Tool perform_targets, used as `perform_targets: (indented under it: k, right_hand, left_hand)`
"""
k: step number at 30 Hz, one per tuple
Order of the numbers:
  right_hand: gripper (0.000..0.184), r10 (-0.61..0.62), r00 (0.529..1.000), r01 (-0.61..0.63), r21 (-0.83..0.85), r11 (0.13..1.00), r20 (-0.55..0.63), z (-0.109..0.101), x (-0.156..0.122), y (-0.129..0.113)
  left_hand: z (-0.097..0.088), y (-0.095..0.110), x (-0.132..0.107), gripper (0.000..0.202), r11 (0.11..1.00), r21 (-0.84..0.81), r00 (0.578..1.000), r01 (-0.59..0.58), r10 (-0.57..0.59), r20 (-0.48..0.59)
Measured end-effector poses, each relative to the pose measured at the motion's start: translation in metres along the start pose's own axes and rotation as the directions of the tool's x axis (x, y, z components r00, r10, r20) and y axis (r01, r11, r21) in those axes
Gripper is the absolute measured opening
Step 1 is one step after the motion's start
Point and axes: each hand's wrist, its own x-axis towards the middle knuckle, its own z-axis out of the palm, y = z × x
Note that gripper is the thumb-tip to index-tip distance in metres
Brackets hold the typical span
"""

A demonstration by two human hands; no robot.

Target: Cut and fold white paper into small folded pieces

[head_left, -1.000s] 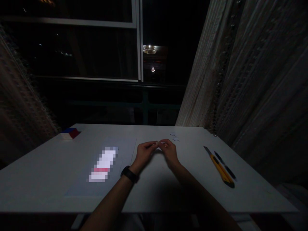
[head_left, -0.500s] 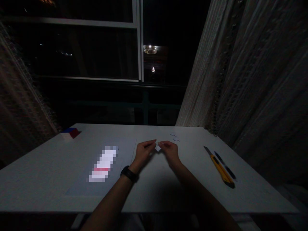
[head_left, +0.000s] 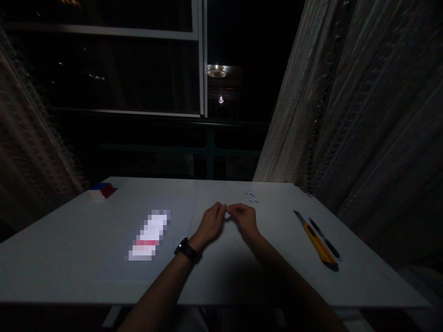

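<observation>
Over the middle of the white table, my left hand (head_left: 210, 223) and my right hand (head_left: 244, 216) meet at their fingertips. Both pinch a small white piece of paper (head_left: 227, 215), mostly covered by the fingers. A black watch sits on my left wrist. Just beyond my right hand lie small white paper pieces (head_left: 254, 201) with dark marks, too small to read. To the left of my left hand, a sheet of paper (head_left: 114, 267) lies flat, and on it is a bright, pixelated rectangle (head_left: 150, 233), perhaps a lit phone.
On the right lie a yellow utility knife (head_left: 316, 242), its blade end pointing away, and a dark pen (head_left: 323, 237) beside it. A blue, red and white cube (head_left: 101, 190) stands at the far left. Curtains (head_left: 294, 101) hang behind, around a dark window.
My left hand has turned slightly, its fingers drawing closer together around the paper piece, so less of it shows. My right hand stays nearly in place.
</observation>
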Motion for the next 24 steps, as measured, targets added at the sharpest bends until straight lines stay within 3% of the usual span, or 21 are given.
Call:
perform_targets:
  k: [10,16,20,24]
  right_hand:
    - [0.031,-0.024,1.0,0.023,0.128,0.992,0.004,0.0034,-0.0014,0.0036]
    - [0.033,0.04,0.999,-0.042,0.156,0.987,0.015,0.0043,-0.0022,0.0026]
    - [0.032,0.016,0.994,-0.028,0.111,0.993,0.106,0.0003,0.001,0.0007]
    - [0.035,-0.017,0.983,0.026,-0.048,0.998,0.184,-0.0021,0.0033,0.0036]
  left_hand:
    - [0.0061,-0.0052,-0.0003,0.03,0.997,0.075,1.0,-0.012,0.013,-0.007]
    - [0.0062,-0.0066,0.0009,0.027,0.995,0.096,0.999,0.008,-0.005,-0.036]
    - [0.0048,-0.0075,0.0028,0.028,0.995,0.088,0.998,0.044,-0.039,-0.054]
    - [0.0042,-0.0078,0.003,0.029,0.998,0.062,0.997,0.029,-0.025,-0.07]
